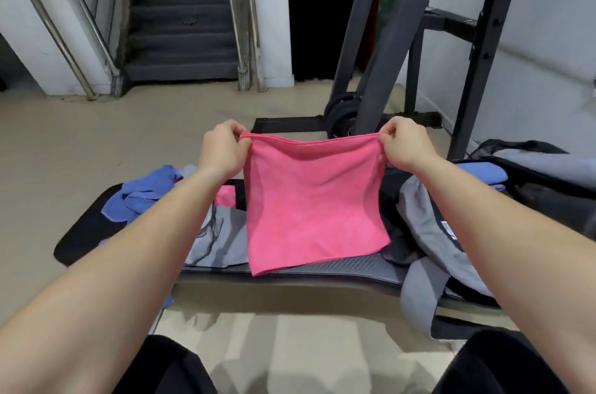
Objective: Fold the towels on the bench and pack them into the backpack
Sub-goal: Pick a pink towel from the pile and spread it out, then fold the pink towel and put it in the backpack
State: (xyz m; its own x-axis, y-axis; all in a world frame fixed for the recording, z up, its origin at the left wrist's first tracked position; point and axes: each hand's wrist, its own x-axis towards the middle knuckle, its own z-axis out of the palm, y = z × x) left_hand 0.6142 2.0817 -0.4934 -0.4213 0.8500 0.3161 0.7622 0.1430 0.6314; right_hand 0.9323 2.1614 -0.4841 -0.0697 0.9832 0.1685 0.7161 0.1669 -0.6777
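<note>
A pink towel [309,203] hangs spread out above the black bench [338,267]. My left hand [222,148] pinches its top left corner and my right hand [408,143] pinches its top right corner, so the top edge is stretched between them. The towel's lower edge reaches the bench's front. A crumpled blue towel [142,193] lies on the bench's left end. A grey towel [219,242] lies behind the pink one, with another bit of pink cloth [225,195] beside it. The grey and black backpack [451,232] lies open on the right, with a folded blue towel [480,174] inside.
A dark metal gym rack [477,48] with weight plates [342,113] stands behind the bench. A staircase with steel handrails [183,22] rises at the back left. Beige floor surrounds the bench. My knees in black show at the bottom edge.
</note>
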